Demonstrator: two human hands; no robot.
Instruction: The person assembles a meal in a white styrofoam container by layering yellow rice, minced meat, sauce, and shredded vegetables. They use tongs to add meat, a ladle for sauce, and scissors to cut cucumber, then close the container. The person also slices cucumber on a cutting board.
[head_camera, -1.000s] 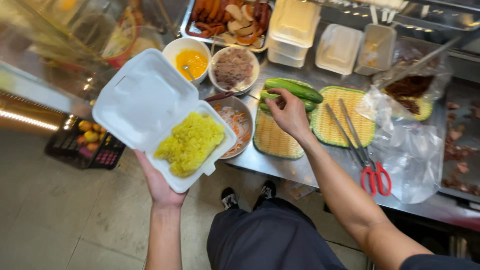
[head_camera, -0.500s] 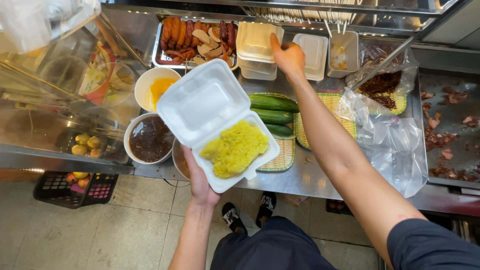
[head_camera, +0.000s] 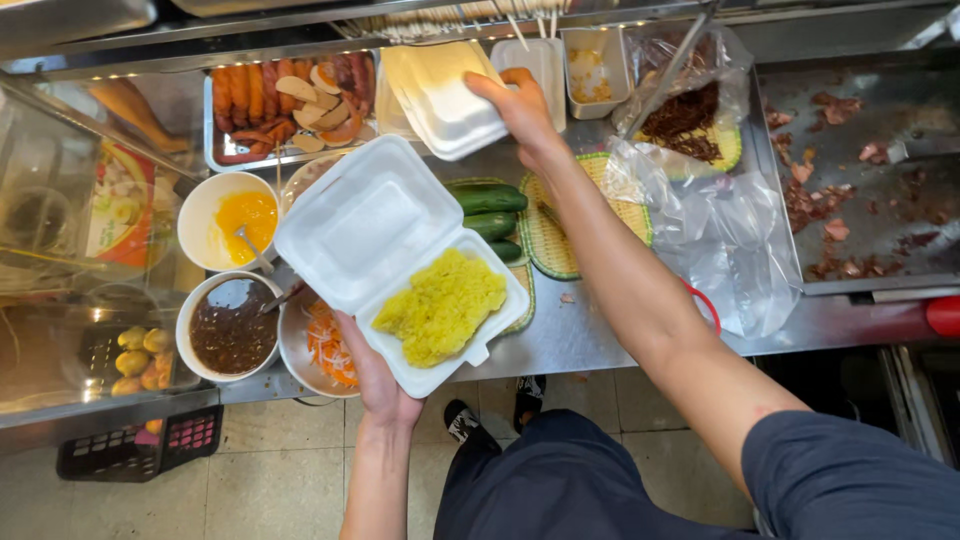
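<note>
Foam box rests on left hand.

An open foam box with rice in its near half is being held over the bench, with two sauce bowls being kept to its left, cucumbers lying just behind on woven mats, and a sausage tray being kept farther behind.

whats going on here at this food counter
A person stands at a steel counter of food. The left hand holds an open foam box with yellow rice under its base. The right hand grips a white lid at the back, tilted up over a container by the sausage tray.
</note>
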